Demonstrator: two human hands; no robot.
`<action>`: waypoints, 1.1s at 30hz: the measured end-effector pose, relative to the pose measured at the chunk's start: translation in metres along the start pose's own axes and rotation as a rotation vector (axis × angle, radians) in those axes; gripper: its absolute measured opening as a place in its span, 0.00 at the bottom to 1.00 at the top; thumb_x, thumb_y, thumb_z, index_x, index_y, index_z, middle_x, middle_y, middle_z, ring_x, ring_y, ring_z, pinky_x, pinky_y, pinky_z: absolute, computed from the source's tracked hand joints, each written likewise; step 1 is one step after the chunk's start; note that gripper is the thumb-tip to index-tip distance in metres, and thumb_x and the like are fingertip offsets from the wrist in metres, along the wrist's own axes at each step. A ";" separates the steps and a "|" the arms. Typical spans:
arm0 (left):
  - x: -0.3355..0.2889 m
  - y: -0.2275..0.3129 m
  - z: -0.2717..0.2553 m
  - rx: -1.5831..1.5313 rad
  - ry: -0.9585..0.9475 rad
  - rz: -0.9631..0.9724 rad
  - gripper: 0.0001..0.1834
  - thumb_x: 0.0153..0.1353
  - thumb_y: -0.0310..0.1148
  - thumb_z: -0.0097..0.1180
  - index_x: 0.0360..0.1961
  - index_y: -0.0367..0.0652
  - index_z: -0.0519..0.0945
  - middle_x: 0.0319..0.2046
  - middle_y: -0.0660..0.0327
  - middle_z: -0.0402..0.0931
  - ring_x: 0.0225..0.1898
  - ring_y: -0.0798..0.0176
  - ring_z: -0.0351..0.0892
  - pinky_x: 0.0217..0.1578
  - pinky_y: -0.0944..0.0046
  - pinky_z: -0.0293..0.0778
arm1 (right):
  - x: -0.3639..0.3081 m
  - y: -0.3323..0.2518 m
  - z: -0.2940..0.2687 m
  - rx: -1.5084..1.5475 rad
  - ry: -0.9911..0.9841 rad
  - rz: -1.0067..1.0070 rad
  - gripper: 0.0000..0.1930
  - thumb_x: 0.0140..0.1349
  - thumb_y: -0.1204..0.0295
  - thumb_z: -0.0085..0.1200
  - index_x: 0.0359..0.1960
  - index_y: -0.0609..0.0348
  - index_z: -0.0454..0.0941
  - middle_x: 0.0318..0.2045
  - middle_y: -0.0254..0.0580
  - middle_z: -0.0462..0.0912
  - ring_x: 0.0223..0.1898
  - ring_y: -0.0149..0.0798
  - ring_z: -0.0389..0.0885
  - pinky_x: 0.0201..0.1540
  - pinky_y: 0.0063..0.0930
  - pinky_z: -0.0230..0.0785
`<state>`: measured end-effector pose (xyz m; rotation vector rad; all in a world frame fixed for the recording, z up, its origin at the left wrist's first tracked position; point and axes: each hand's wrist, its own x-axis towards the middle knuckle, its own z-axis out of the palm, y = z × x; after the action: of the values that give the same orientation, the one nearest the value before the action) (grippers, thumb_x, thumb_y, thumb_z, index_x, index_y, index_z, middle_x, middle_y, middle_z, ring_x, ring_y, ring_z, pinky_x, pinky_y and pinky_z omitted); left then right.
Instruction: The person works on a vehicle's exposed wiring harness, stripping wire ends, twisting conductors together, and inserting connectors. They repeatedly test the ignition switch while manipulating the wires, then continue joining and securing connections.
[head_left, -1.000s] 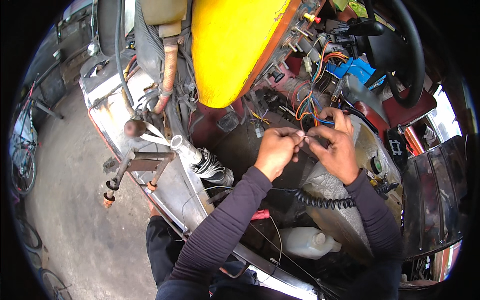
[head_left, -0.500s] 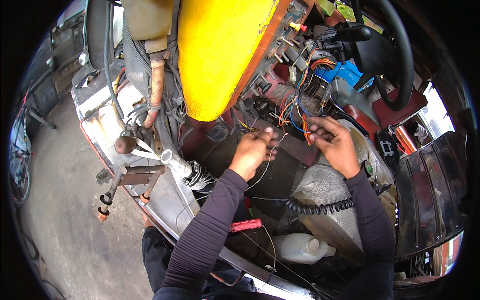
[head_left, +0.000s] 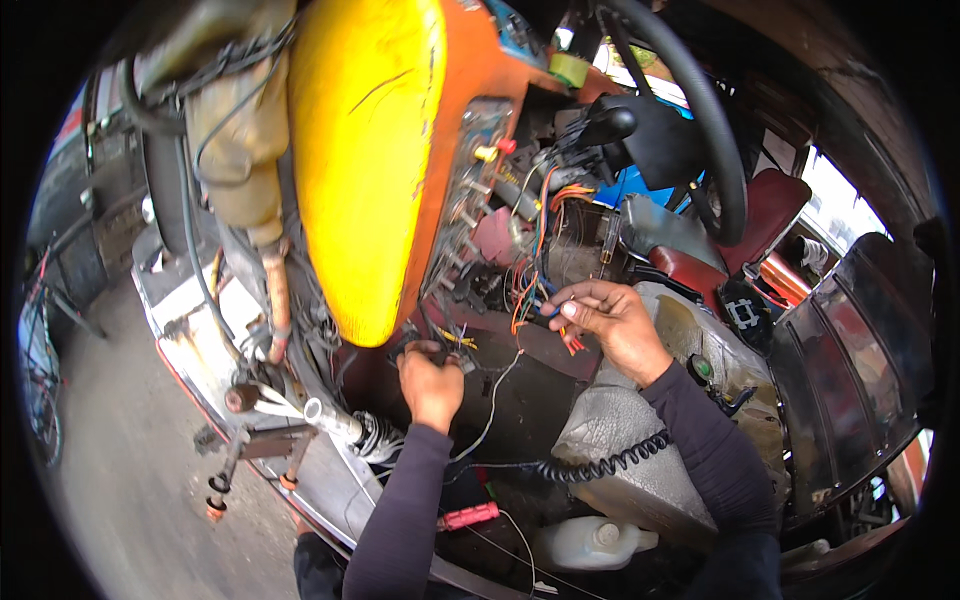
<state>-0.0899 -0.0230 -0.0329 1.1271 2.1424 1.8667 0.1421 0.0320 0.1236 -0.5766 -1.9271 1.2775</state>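
Note:
My right hand [head_left: 615,328] pinches thin wires of a loose bundle [head_left: 545,262] hanging below the steering column; orange-red wire ends [head_left: 573,345] stick out under the fingers. My left hand [head_left: 432,387] is farther left, its fingers curled beside a dark, flat piece below the yellow cover. What those fingers hold, if anything, is hidden. Yellow wire ends [head_left: 458,338] poke out just beyond the left hand. A thin pale wire [head_left: 492,405] runs up between my hands toward the bundle. The red-handled tool [head_left: 468,516] lies below, near my left forearm.
A yellow cover [head_left: 365,170] with an orange panel stands ahead, the steering wheel [head_left: 725,130] at upper right. A black coiled cord [head_left: 610,462] crosses a silvery padded hump [head_left: 625,430]. A whitish plastic jug [head_left: 590,543] lies at the bottom. A metal step frame [head_left: 275,440] juts out left.
My left hand has moved left and down, away from the pale wire, to beside the dark piece and yellow wires. My right hand stays at the bundle. The whole view has shifted.

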 end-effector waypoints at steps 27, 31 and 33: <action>0.093 0.300 -0.052 -0.051 0.067 1.539 0.16 0.52 0.19 0.56 0.44 0.29 0.82 0.38 0.39 0.81 0.43 0.36 0.82 0.48 0.46 0.77 | 0.013 0.002 0.018 0.102 0.083 -0.242 0.10 0.69 0.79 0.59 0.49 0.71 0.79 0.44 0.46 0.87 0.48 0.36 0.87 0.56 0.29 0.78; 0.056 0.245 -0.053 -0.338 0.067 1.055 0.11 0.58 0.27 0.66 0.43 0.37 0.84 0.36 0.48 0.83 0.39 0.45 0.84 0.43 0.52 0.79 | 0.016 -0.001 0.027 0.034 0.074 -0.270 0.11 0.71 0.78 0.58 0.52 0.70 0.79 0.43 0.43 0.87 0.47 0.33 0.85 0.54 0.28 0.78; 0.008 0.190 -0.059 -0.665 -0.064 0.523 0.05 0.64 0.25 0.64 0.39 0.36 0.83 0.29 0.58 0.83 0.31 0.67 0.81 0.34 0.64 0.77 | 0.017 0.000 0.020 0.005 0.101 -0.285 0.12 0.71 0.77 0.58 0.53 0.69 0.81 0.43 0.40 0.87 0.43 0.30 0.84 0.52 0.26 0.77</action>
<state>-0.0380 -0.0704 0.1531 1.6046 1.0723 2.4163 0.1158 0.0322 0.1242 -0.3413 -1.8456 1.0520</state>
